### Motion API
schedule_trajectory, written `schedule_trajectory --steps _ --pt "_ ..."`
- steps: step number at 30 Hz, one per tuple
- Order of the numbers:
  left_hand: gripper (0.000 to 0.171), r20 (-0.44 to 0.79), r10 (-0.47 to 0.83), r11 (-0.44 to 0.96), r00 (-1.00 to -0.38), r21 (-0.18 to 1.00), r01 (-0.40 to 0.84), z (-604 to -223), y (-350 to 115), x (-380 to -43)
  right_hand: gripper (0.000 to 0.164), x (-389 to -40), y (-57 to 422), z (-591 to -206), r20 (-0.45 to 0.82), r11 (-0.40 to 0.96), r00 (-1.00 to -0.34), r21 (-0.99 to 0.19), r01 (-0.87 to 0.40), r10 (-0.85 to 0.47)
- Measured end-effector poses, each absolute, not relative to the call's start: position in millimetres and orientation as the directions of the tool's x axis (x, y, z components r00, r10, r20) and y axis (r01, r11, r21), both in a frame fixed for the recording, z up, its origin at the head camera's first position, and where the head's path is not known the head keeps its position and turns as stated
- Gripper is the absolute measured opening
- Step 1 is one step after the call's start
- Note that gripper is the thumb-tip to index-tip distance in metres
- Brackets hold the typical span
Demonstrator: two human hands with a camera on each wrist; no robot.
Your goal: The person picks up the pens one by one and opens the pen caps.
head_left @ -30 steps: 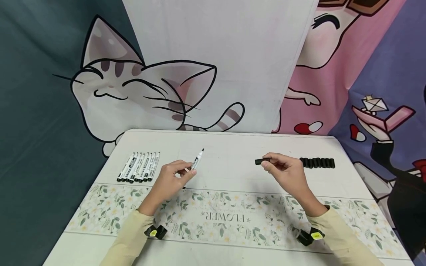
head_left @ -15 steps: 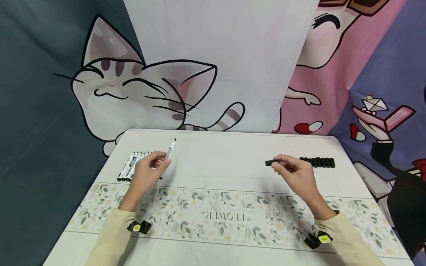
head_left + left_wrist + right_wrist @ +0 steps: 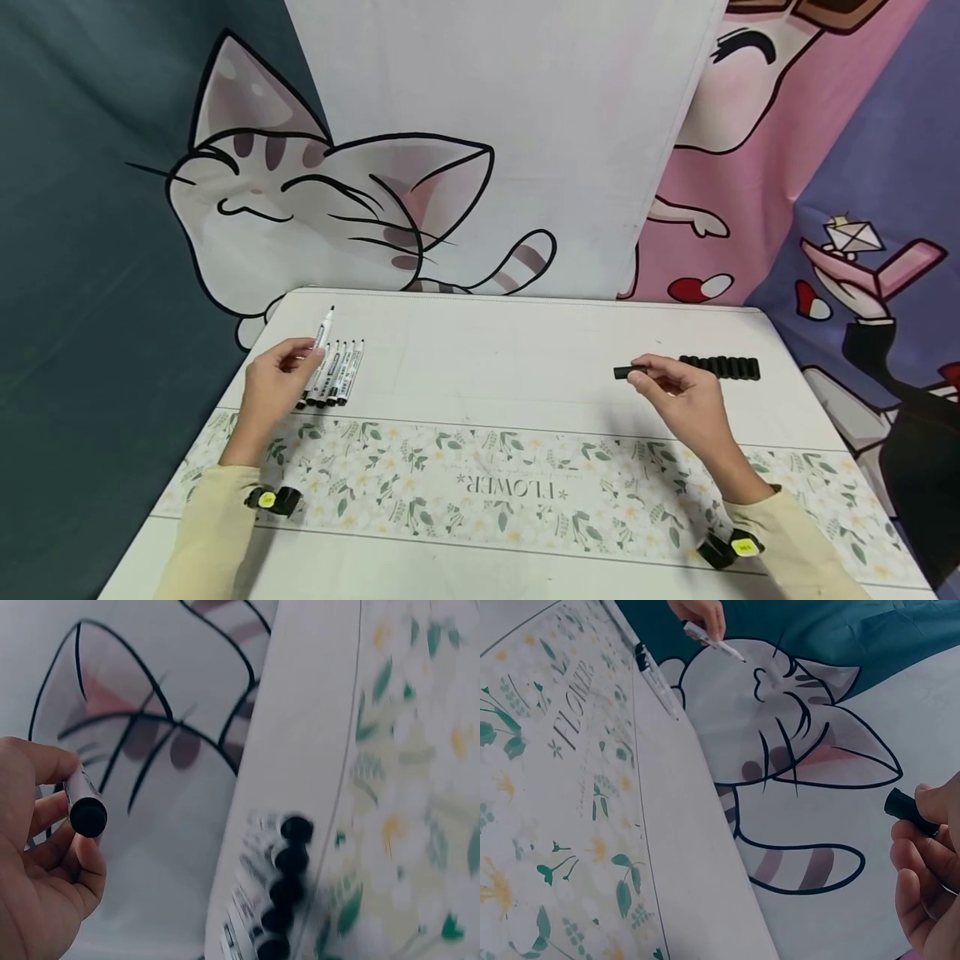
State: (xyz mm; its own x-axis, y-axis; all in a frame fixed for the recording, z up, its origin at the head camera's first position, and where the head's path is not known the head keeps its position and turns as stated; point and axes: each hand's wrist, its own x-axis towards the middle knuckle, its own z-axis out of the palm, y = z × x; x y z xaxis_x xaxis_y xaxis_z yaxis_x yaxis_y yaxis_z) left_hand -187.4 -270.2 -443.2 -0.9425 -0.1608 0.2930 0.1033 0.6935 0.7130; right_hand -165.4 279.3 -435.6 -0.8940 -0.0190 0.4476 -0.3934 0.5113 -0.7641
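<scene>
My left hand (image 3: 272, 383) pinches an uncapped white marker (image 3: 324, 327), its dark tip pointing up and away. The black end of that marker (image 3: 88, 816) faces the left wrist camera. Just below and beside this hand lies a row of several uncapped white markers (image 3: 343, 375), tips toward the far edge, partly hidden behind the hand. Between thumb and fingers, my right hand (image 3: 686, 400) holds a black marker cap (image 3: 627, 372), roughly level; the cap (image 3: 902, 805) also shows in the right wrist view. Behind that hand sits a row of several black caps (image 3: 731, 367).
A white table mat (image 3: 487, 358) covers the table, with a floral strip (image 3: 502, 492) printed across its front. Behind the far edge hangs a white curtain with a cartoon cat (image 3: 300, 225). Dark green cloth (image 3: 82, 250) hangs on the left.
My left hand has carried the marker leftward from mid-table to over the marker row. My right hand, still holding the cap, has shifted slightly right toward the cap row.
</scene>
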Motion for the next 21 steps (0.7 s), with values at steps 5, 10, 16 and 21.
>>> schedule_trajectory --steps 5,10,16,21 --pt "0.046 0.265 -0.226 0.711 -0.937 0.703 0.028 -449 -290 -189 0.025 -163 283 -438 0.429 0.527 -0.903 -0.767 -0.366 -0.002" --pt "0.048 0.263 -0.260 0.718 -0.929 0.696 -0.004 -455 -309 -193 0.024 -161 287 -441 0.418 0.524 -0.908 -0.777 -0.349 0.015" --pt "0.049 0.221 -0.315 0.716 -0.923 0.694 -0.078 -467 -331 -198 0.021 -159 291 -442 0.408 0.511 -0.913 -0.791 -0.338 0.028" --pt "0.051 0.153 -0.375 0.693 -0.914 0.701 -0.167 -476 -341 -201 0.020 -158 297 -443 0.392 0.514 -0.919 -0.798 -0.314 0.048"
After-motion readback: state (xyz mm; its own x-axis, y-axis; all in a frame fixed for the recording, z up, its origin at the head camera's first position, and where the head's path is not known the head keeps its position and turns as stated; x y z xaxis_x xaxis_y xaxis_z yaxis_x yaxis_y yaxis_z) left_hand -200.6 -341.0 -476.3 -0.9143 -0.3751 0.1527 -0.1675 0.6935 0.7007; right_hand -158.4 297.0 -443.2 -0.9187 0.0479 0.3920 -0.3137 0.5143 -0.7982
